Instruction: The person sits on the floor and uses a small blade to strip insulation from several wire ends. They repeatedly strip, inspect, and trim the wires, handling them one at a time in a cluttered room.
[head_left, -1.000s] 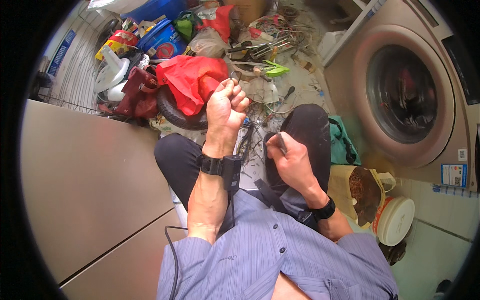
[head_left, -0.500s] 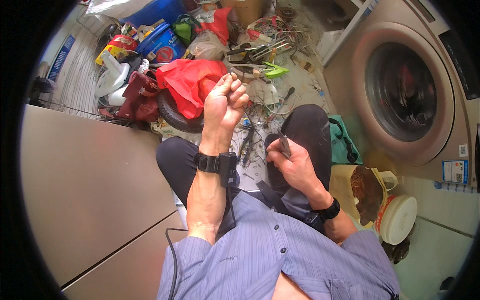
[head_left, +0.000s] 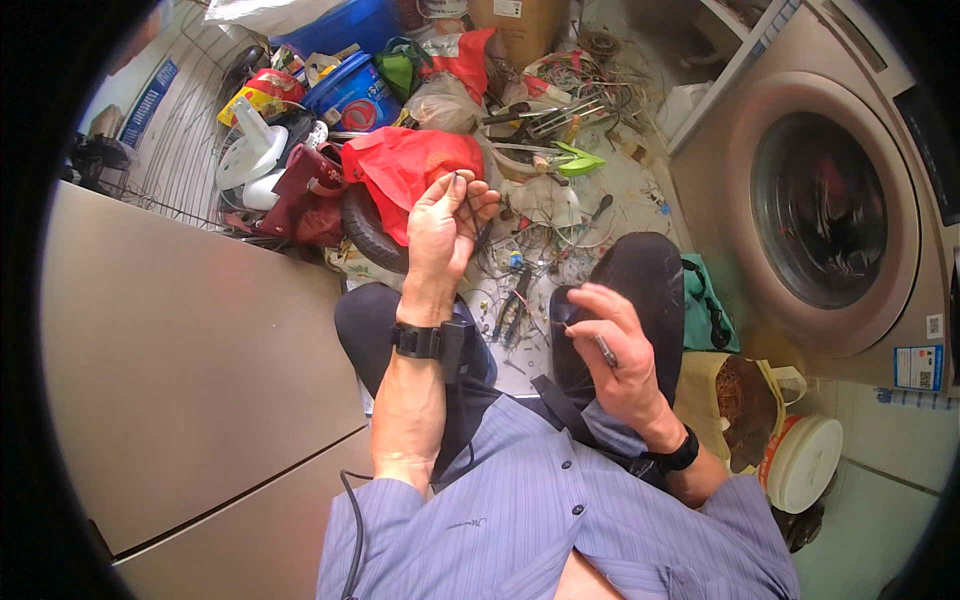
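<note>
My left hand (head_left: 450, 220) is raised in front of a red bag (head_left: 390, 165) resting by a black tyre (head_left: 368, 228), its thumb and forefinger pinched on a small dark piece too tiny to make out. Lower right, over my knee, my right hand (head_left: 615, 355) holds a slim grey metal tool (head_left: 605, 350) against its palm, with the fingers partly raised. Beneath, between my legs, pliers (head_left: 512, 310) lie among loose wires (head_left: 545, 220) and small scattered bits on the floor.
A washing machine (head_left: 820, 220) stands at right, a beige cabinet (head_left: 190, 340) at left. Behind are piled buckets (head_left: 340, 90), bags, cables and a cardboard box (head_left: 515, 25). A green bag (head_left: 715, 300), yellow bag (head_left: 705, 410) and white bucket (head_left: 810, 460) sit by my right side.
The view has shifted, so the scene sits lower and further right. My right hand's fingers have lifted and loosened around the tool, which now points differently. My left hand stays pinched.
</note>
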